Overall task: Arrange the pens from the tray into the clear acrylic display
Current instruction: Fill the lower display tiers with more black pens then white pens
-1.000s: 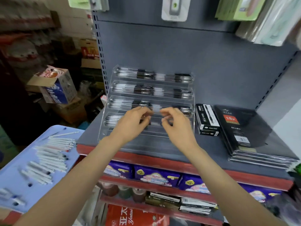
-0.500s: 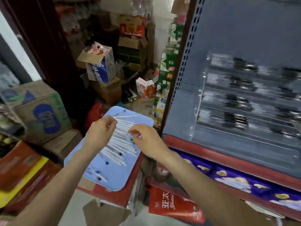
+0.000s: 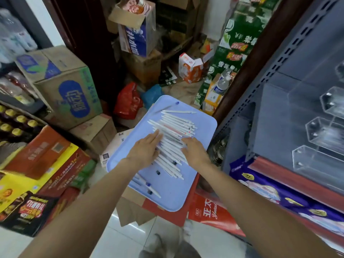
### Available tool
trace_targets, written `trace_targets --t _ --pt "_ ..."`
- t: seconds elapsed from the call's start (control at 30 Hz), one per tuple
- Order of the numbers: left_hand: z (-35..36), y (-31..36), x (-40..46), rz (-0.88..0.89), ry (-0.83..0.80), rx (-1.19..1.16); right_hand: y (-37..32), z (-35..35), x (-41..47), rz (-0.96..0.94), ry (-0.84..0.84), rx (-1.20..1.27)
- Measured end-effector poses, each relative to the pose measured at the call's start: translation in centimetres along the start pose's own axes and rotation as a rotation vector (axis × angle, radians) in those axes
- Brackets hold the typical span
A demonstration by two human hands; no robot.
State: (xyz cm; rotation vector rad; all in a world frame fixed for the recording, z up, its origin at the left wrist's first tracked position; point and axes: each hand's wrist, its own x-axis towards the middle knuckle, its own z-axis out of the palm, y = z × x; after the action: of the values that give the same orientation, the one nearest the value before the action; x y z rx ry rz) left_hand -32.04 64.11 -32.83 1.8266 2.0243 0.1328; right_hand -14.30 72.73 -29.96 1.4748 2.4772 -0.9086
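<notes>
A light blue tray [image 3: 202, 127] rests on boxes at centre, with several white pens [image 3: 176, 125] lying side by side across it. A few loose pens and dark caps [image 3: 149, 187] lie near its front edge. My left hand [image 3: 147, 149] lies flat on the left ends of the pen row, fingers apart. My right hand [image 3: 193, 151] rests on the right ends of the same row, fingers spread. Neither hand has lifted a pen. The clear acrylic display [image 3: 322, 131] shows only its stepped left end at the right edge, on the grey shelf [image 3: 270, 116].
Cardboard boxes [image 3: 63, 84] and stacked cartons crowd the floor to the left and behind the tray. A red bag [image 3: 128, 101] lies beyond the tray. Purple packets [image 3: 279, 194] fill the shelf below the display. White floor tiles [image 3: 130, 239] show below.
My view swung left from the display down to the tray. Both hands left the display's lower rows and came down onto the row of pens.
</notes>
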Motion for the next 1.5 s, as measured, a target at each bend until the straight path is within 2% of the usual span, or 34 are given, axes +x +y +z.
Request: trace_targets --t 0.1,0.27,0.43,0.5,0.63,0.7,0.77,0.83,0.93,1.03,1.17,1.23,1.33,1.5 --pt "0.2 0.0 0.5 -0.012 0.070 -0.016 -0.2 0.1 1.0 0.024 0.087 -0.017" --pt "-0.4 0.3 0.9 -0.048 0.123 -0.036 -0.2 -0.2 1.9 -0.019 0.076 -0.070" --pt "-0.5 0.7 1.0 -0.094 0.157 -0.217 -0.7 -0.4 1.3 -0.047 0.100 -0.127" --pt "-0.8 1.0 0.9 -0.144 0.198 -0.345 -0.9 -0.7 0.9 -0.029 0.095 -0.069" --pt "-2.0 1.9 0.4 -0.370 0.340 -0.668 -1.1 -1.5 -0.3 0.102 0.129 0.355" --pt "-2.7 2.5 0.1 -0.410 0.314 -0.813 -1.7 -2.2 -1.4 0.170 0.106 0.686" --pt "-3.9 3.7 -0.3 -0.415 0.206 -1.063 -2.6 -2.9 -2.8 0.172 0.053 0.952" --pt "-5.3 5.3 -0.6 -0.384 0.127 -1.269 -3.7 -3.8 -4.5 0.119 -0.012 1.062" --pt "-7.6 7.7 -1.0 -0.249 0.209 -1.379 -4.6 -5.4 -6.7 -0.007 -0.065 1.130" --pt "-9.9 10.4 -1.6 -0.102 0.287 -1.355 -4.4 -7.9 -8.5 -0.041 0.007 1.087" --pt "-12.5 14.8 -2.0 0.044 0.331 -1.175 -2.3 -12.1 -11.6 -0.143 0.172 0.539" --pt "-13.5 17.3 -1.9 0.130 0.336 -0.998 -0.6 -14.7 -13.8 -0.166 0.364 0.447" --pt "-14.0 22.4 -2.0 0.283 0.315 -0.706 3.0 -18.8 -17.2 -0.167 0.618 0.509" --pt "-12.7 33.5 -2.0 0.473 0.248 -0.467 11.7 -23.1 -22.9 -0.273 0.681 0.850"
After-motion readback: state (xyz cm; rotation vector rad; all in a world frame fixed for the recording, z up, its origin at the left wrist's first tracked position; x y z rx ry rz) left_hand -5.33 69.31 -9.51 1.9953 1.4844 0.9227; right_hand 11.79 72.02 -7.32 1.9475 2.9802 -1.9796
